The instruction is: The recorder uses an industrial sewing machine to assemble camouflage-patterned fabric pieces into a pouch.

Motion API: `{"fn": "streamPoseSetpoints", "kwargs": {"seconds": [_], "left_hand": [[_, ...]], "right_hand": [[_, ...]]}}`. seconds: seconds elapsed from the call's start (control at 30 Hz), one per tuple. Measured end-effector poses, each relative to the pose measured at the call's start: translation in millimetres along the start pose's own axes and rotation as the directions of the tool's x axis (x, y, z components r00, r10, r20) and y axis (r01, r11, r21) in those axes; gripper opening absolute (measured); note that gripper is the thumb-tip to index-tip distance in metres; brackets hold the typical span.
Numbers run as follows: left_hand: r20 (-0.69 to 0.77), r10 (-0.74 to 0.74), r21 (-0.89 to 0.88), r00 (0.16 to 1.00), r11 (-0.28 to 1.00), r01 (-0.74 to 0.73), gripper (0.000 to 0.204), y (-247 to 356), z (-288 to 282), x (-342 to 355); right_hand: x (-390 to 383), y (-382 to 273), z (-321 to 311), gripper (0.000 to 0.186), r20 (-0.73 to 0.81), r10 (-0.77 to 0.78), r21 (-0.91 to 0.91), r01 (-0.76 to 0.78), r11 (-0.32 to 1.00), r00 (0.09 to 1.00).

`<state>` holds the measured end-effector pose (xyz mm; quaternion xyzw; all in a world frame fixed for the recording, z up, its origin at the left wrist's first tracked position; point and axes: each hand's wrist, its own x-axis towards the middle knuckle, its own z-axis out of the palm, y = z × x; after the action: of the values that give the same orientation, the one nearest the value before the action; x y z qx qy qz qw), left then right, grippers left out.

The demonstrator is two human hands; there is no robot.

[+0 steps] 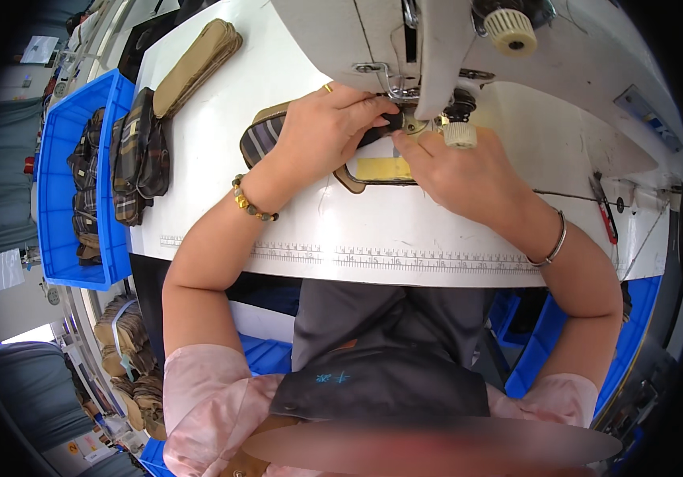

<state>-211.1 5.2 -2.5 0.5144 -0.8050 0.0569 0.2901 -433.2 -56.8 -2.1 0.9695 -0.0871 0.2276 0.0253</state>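
1. the left hand was left of the presser foot, fingers bent, with thumb and forefinger closed on the dark right end of the plaid piece.
2. the right hand was on the right side of the work, fingers curled and tips at the near side of that dark end; whether they pinched it or only pressed it, i could not tell.
3. the plaid piece lay on the white table, its striped part showing left of the left hand and its dark end reaching in near the presser foot.
4. a yellow strip lay between the hands, just left of the right hand, with a tan tab near its left end.
5. the sewing machine stood over the far side of the table, with one pale knob high on it and another just above the right hand.
6. a ruler ran along the near edge of the table; red snips lay to the right, well apart from the hands.
7. at the far left, a tan stack lay on the table, with plaid pouches just nearer, by the table's left edge.
8. left of them stood a blue bin with more plaid goods inside.
9. the left wrist wore a beaded bracelet, the right a bangle.
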Motion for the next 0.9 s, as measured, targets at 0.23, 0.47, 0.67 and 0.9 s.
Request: {"fn": "streamPoseSetpoints", "kwargs": {"seconds": [0.23,0.47,0.67,0.9], "left_hand": [[-0.022,-0.12,-0.068,0.993,0.991,0.118,0.018,0,2,-1],[0.029,-0.132,0.005,0.991,0.991,0.132,0.015,8,-4,1],[-0.018,-0.084,0.011,0.996,0.996,0.084,0.018,7,-4,1],[-0.07,-0.115,-0.001,0.991,0.993,0.115,0.015,6,0,3]], "right_hand": [[2,-4,3,0.031,0.032,0.04,0.06,-0.041,0.997,0.999],[3,-4,8,0.031,0.042,0.053,0.118,-0.057,0.991,0.998],[5,-5,4,0.031,0.034,0.069,0.128,-0.073,0.989,0.997],[6,-4,7,0.034,0.085,0.098,0.091,-0.106,0.99,0.992]]}}
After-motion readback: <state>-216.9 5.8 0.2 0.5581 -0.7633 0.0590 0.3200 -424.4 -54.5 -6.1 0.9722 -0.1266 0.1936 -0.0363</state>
